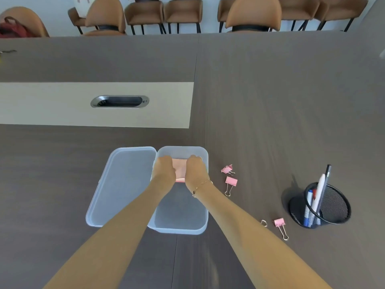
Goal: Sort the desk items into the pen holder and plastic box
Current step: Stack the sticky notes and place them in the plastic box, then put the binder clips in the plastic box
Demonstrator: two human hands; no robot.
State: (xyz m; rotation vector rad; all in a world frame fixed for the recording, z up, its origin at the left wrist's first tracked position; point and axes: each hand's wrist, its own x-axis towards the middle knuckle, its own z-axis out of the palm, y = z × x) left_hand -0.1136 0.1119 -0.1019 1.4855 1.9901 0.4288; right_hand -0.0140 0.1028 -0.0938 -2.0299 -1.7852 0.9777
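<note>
A clear plastic box (pixel 181 225) stands open on the dark table, its lid (pixel 123 184) lying flat to its left. Over the far half of the box, my left hand (pixel 163 171) and my right hand (pixel 195 171) together grip a pink pad of sticky notes (pixel 180 170) from both sides. A black mesh pen holder (pixel 325 207) stands to the right with several pens in it. Pink binder clips lie on the table: two (pixel 229 174) right of the box and one (pixel 280 225) nearer me, with another partly hidden behind my right forearm.
A beige inset panel with a metal cable slot (pixel 119 101) lies beyond the box. Brown chairs (pixel 253 15) line the table's far edge. A red bag (pixel 12 28) rests on a chair at far left.
</note>
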